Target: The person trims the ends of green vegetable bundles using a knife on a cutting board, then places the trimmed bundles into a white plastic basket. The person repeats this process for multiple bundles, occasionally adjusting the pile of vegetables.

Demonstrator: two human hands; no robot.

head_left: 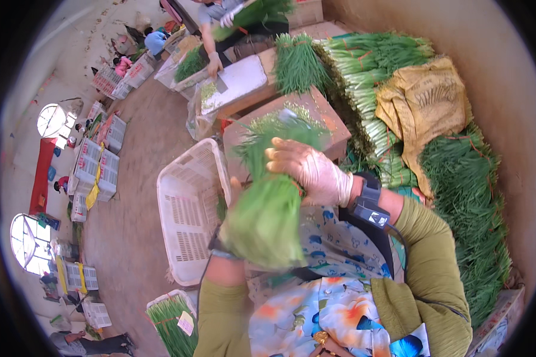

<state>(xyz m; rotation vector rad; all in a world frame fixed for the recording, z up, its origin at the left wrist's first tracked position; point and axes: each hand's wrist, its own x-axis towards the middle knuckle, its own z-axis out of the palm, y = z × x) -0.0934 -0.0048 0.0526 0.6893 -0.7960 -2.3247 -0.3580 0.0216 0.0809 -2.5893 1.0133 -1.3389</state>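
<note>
A thick bunch of scallions [268, 223] is held up in front of my body, its cut ends blurred toward me and its leaf tips pointing away. My gloved right hand [309, 169] wraps over the middle of the bunch, near an orange band. On its other side is my left hand [234, 189], mostly hidden behind the scallions, its visible fingers against the bunch. Beyond the tips a low work board [321, 122] carries small chopped green bits. A large white plastic crate [190, 217] stands left of my hands, some greens at its inner edge.
Banded scallions [363, 65] are piled high along the right wall, partly under a yellow woven sack [426, 98]. A filled crate [171, 321] sits at lower left. Across from me, a co-worker's hand [214, 64] holds a broad blade over a white board [241, 83].
</note>
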